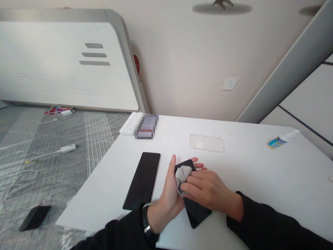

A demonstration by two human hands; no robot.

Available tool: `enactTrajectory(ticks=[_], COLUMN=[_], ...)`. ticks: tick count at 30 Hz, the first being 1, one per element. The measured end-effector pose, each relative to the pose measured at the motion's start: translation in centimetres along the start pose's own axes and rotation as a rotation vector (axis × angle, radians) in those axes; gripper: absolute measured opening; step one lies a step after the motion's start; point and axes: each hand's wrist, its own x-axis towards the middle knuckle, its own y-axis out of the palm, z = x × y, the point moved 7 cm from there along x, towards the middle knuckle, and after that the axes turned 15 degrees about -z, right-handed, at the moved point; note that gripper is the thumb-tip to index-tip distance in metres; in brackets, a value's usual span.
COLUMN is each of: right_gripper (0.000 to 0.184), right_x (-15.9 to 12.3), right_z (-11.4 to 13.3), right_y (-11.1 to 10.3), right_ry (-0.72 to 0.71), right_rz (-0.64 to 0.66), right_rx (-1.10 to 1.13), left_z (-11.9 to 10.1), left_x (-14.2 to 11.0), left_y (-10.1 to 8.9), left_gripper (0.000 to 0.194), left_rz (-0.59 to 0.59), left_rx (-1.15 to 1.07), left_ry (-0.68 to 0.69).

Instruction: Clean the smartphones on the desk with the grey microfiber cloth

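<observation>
We see the phone lying at the near edge of the white table, its long axis running from the near right up toward the far left, tilted across our view. The left hand stands on edge along the phone's left side, fingers curled around it to steady it. The right hand lies on top of the screen, its fingertips pinching a small grey cloth pressed against the glass near the far end. Both hands touch the phone; the right is the 1 over its face. A second dark slab, a tablet, lies just to the left, roughly parallel.
</observation>
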Motion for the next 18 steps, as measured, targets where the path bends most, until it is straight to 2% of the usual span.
enactTrajectory(ticks=[2, 4, 8, 10, 13, 18], right_gripper=[0.034, 0.036, 0.039, 0.037, 0.034, 0.037], right_x=[0.3, 0.3, -0.4, -0.3, 0.1, -0.2], right_z=[0.0, 1.0, 3.8, 3.0, 0.8, 1.7], right_y=[0.0, 0.1, 0.5, 0.3, -0.3, -0.3], right_ry=[-0.012, -0.048, -0.252, -0.245, -0.143, -0.254], right_rz=[0.003, 0.017, 0.083, 0.082, 0.047, 0.077], right_rx=[-0.043, -0.032, 0.078, 0.018, -0.094, -0.026], left_z=[-0.2, -0.3, 0.2, 0.5, 0.5, 0.6], left_x=[0.1, 0.1, 0.2, 0.2, 0.1, 0.1], left_y=[0.0, 0.0, 0.0, 0.0, -0.1, -0.2], left_gripper=[0.058, 0.059, 0.069, 0.063, 0.049, 0.063], left_rz=[-0.001, -0.007, -0.004, 0.011, 0.029, 0.055], left_rx=[-0.025, -0.035, -0.010, -0.008, -0.017, 0.017], left_ry=[0.008, 0.018, -0.012, -0.031, -0.033, -0.053])
